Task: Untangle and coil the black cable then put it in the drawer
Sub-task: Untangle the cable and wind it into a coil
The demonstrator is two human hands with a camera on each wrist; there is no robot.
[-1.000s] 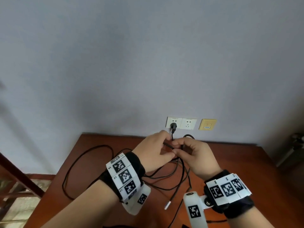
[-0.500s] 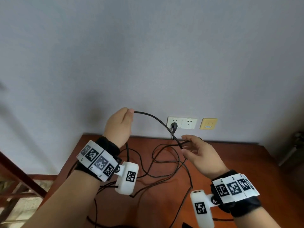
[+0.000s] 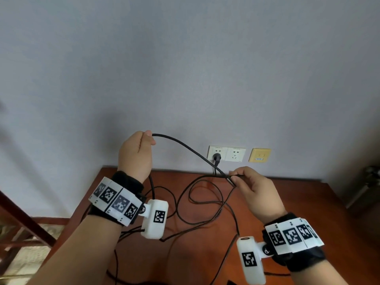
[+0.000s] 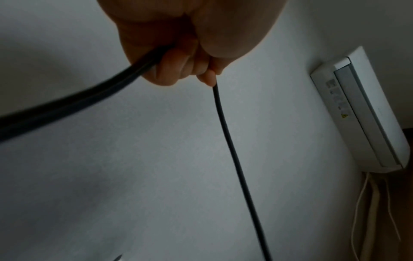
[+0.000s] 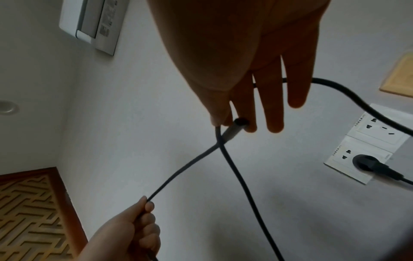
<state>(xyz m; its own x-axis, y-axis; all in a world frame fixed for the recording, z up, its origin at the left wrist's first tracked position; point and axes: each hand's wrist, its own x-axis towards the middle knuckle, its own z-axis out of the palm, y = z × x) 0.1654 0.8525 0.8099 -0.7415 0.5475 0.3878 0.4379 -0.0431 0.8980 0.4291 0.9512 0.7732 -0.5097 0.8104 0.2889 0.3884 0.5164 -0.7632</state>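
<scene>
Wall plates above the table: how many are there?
3, in a row: a white socket with a black plug in it, an empty white socket beside it, and a yellow plate furthest right.

Black cable (image 3: 186, 148), reddish-brown table (image 3: 308, 202), white sockets (image 3: 226, 154), yellow wall plate (image 3: 259, 155), black-and-white checked wristbands (image 3: 115, 201).

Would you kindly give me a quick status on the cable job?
Left hand grips thin black cable, raised. Right hand pinches it near one end. Rest lies looped, uncoiled, on brown wooden table. Black plug sits in white wall socket.
</scene>
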